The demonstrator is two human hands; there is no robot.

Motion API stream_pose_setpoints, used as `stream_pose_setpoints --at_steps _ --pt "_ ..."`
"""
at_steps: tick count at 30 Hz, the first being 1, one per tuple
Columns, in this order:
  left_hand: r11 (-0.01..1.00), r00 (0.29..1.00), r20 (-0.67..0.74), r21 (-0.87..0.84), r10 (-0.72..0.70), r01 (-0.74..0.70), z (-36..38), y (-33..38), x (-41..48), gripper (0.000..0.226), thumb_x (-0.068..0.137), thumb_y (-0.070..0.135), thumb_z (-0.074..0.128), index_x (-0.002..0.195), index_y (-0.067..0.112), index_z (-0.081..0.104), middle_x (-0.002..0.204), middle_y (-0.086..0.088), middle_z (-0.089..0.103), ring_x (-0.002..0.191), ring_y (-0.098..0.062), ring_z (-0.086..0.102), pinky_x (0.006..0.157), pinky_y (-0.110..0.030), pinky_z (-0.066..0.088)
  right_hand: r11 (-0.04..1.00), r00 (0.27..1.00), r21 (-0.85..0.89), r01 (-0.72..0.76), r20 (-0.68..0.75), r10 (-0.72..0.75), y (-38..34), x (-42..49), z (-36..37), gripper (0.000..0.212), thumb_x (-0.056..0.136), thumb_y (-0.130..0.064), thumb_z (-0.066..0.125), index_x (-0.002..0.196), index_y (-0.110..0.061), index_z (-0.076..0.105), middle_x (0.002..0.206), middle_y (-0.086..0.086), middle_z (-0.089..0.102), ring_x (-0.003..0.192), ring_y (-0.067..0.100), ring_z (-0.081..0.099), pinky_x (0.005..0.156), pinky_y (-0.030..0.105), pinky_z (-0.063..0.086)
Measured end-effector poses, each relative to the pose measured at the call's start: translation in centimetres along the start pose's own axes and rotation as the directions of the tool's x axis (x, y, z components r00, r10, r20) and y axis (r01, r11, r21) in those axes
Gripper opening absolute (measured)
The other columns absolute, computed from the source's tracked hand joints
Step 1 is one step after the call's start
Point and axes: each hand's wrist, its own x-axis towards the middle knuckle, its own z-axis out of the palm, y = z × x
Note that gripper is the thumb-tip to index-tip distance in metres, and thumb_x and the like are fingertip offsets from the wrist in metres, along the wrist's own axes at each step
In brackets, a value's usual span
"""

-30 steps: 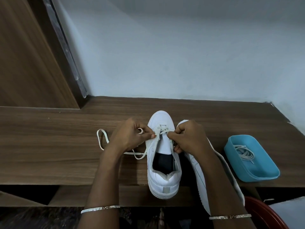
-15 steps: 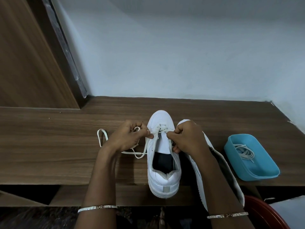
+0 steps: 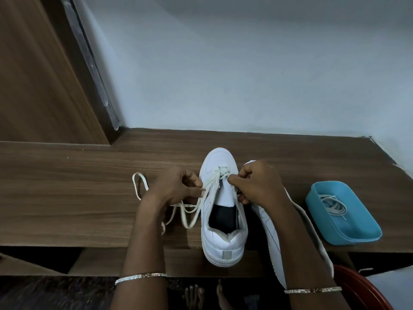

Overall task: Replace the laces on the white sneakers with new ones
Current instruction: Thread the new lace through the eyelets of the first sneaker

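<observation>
A white sneaker (image 3: 223, 240) stands upright on the wooden table (image 3: 78, 186), toe pointing away, tongue exposed. An off-white lace (image 3: 190, 214) runs through its front eyelets and trails in loops to the left. My left hand (image 3: 176, 186) pinches this lace beside the sneaker's left eyelet row. My right hand (image 3: 257, 182) pinches the lace's other end at the right eyelet row near the toe. A second white sneaker (image 3: 274, 238) lies on its side to the right, partly hidden under my right forearm.
A blue tray (image 3: 357, 229) at the table's right edge holds another coiled lace (image 3: 333, 204). A red round object (image 3: 362, 289) sits below at the lower right. A wooden panel stands at the back left, a pale wall behind. Bare feet show below the table.
My left hand has drawn the lace leftward and down, lengthening the loops beside the sneaker. My right hand has stayed pinched at the right eyelets.
</observation>
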Motion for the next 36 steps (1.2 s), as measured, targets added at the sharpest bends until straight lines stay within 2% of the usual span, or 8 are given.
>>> stream_pose_setpoints --at_steps 3,8,11,13,18,24,29,36 --pt "0.998 1.000 -0.023 0.054 0.019 -0.017 0.2 0.3 0.0 0.006 0.081 0.021 0.080 0.083 0.017 0.076 0.076 0.006 0.073 0.065 -0.004 0.060 0.064 -0.018 0.046 1.000 1.000 -0.027 0.002 -0.008 -0.002 0.0 0.1 0.2 0.019 0.074 -0.025 0.072 0.066 -0.009 0.067 0.051 0.002 0.067 0.048 0.020 0.068 0.065 0.040 0.062" --pt "0.959 0.997 -0.069 -0.283 -0.034 0.013 0.0 0.9 -0.3 0.017 0.099 0.012 0.052 0.083 0.010 0.057 0.070 -0.006 0.072 0.067 -0.028 0.063 0.070 -0.038 0.051 0.990 0.991 -0.125 0.070 -0.105 -0.083 -0.3 0.0 0.3 0.014 0.072 -0.027 0.075 0.066 -0.017 0.066 0.053 -0.007 0.062 0.059 0.009 0.062 0.063 0.027 0.048" --pt "0.718 0.985 -0.157 -0.693 -0.066 -0.062 -0.5 3.0 -1.0 0.008 0.099 0.002 0.051 0.096 0.009 0.054 0.060 -0.006 0.066 0.052 -0.017 0.054 0.053 -0.026 0.049 0.991 0.979 -0.037 0.132 -0.153 -0.136 -1.2 -0.5 0.3 0.016 0.075 -0.030 0.077 0.068 -0.020 0.068 0.059 -0.007 0.065 0.059 0.008 0.062 0.063 0.029 0.050" --pt "0.510 0.988 -0.138 -0.856 -0.063 -0.087 -0.8 4.2 -1.5 0.009 0.098 0.003 0.054 0.103 0.008 0.059 0.078 -0.012 0.073 0.060 -0.017 0.063 0.055 -0.025 0.055 0.979 0.984 0.113 0.169 -0.077 -0.161 -2.1 -1.0 0.5 0.018 0.079 -0.036 0.079 0.072 -0.020 0.073 0.064 -0.006 0.069 0.062 0.008 0.065 0.065 0.031 0.053" --pt "0.232 0.991 -0.087 -0.966 0.105 -0.109 -1.3 5.6 -2.0 0.030 0.091 -0.005 0.051 0.118 -0.003 0.063 0.119 -0.021 0.069 0.103 -0.022 0.071 0.077 -0.023 0.060 0.911 0.930 0.392 0.125 0.273 -0.245 -3.8 -2.0 1.7 0.018 0.099 -0.030 0.060 0.105 -0.019 0.073 0.100 0.008 0.074 0.096 0.019 0.068 0.072 0.030 0.058" --pt "0.045 0.991 -0.089 -0.995 0.101 -0.094 -0.9 5.9 -1.4 0.039 0.096 -0.014 0.037 0.130 -0.006 0.055 0.125 -0.020 0.066 0.112 -0.023 0.068 0.088 -0.030 0.058 0.816 0.850 0.578 0.001 0.430 -0.305 -4.3 -2.6 1.9 0.030 0.097 -0.027 0.063 0.125 -0.019 0.065 0.109 -0.005 0.074 0.102 0.002 0.065 0.073 0.022 0.045" --pt "0.104 0.990 -0.142 -0.984 0.017 -0.143 -0.4 6.1 -1.1 0.036 0.096 -0.015 0.042 0.125 -0.003 0.060 0.123 -0.017 0.068 0.111 -0.023 0.068 0.083 -0.026 0.059 0.841 0.861 0.540 -0.041 0.446 -0.245 -4.1 -2.9 2.3 0.019 0.097 -0.019 0.063 0.112 -0.009 0.069 0.070 0.000 0.069 0.072 0.011 0.064 0.057 0.020 0.043" --pt "0.544 0.928 -0.311 -0.824 -0.205 -0.156 -0.8 1.7 -0.2 0.027 0.096 -0.015 0.045 0.110 -0.003 0.066 0.106 -0.019 0.071 0.079 -0.014 0.074 0.072 -0.026 0.060 0.769 0.934 0.627 -0.120 0.335 -0.127 -2.3 -1.7 -2.6 0.031 0.093 -0.033 0.063 0.079 -0.007 0.073 0.048 -0.004 0.028 0.049 0.012 0.037 0.050 0.023 0.029"
